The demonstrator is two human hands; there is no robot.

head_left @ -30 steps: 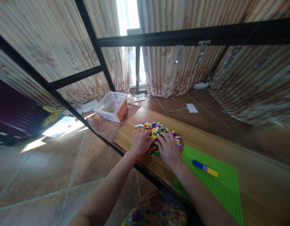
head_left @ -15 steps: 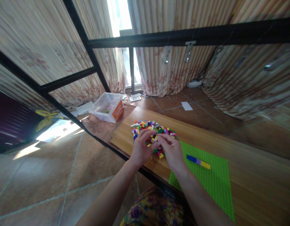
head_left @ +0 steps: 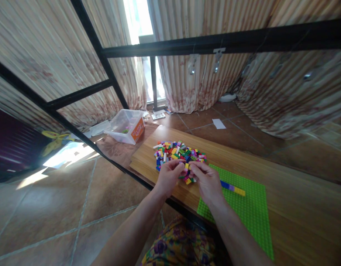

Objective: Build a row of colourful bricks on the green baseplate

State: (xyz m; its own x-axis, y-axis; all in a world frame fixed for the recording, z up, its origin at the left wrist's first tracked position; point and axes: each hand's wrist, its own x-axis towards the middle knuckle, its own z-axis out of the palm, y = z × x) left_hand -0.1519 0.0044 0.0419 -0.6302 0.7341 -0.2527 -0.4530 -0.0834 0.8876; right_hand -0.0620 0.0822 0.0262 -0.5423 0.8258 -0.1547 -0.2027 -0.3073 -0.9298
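Observation:
My left hand [head_left: 169, 176] and my right hand [head_left: 207, 181] meet over the near side of a heap of toy bricks [head_left: 167, 148]. Their fingers are closed in pinches, tips almost together. A small yellow toy brick [head_left: 186, 167] shows between the fingertips; how much of it each hand covers is hard to see. On the green baseplate [head_left: 248, 210], to the right, lies a row of blue, purple and yellow bricks [head_left: 231, 187], its left end partly behind my right hand.
The wooden tabletop [head_left: 298, 195] carries the heap and baseplate. Beyond its left end stands a clear plastic box [head_left: 123, 129] with an orange label. A black metal frame [head_left: 170, 50] crosses above and runs along the table's near side. Papers [head_left: 219, 123] lie on the tiled floor.
My hands have drawn slightly apart and tilted, so the yellow brick now shows between the fingertips. The view has shifted slightly; the row on the baseplate looks unchanged.

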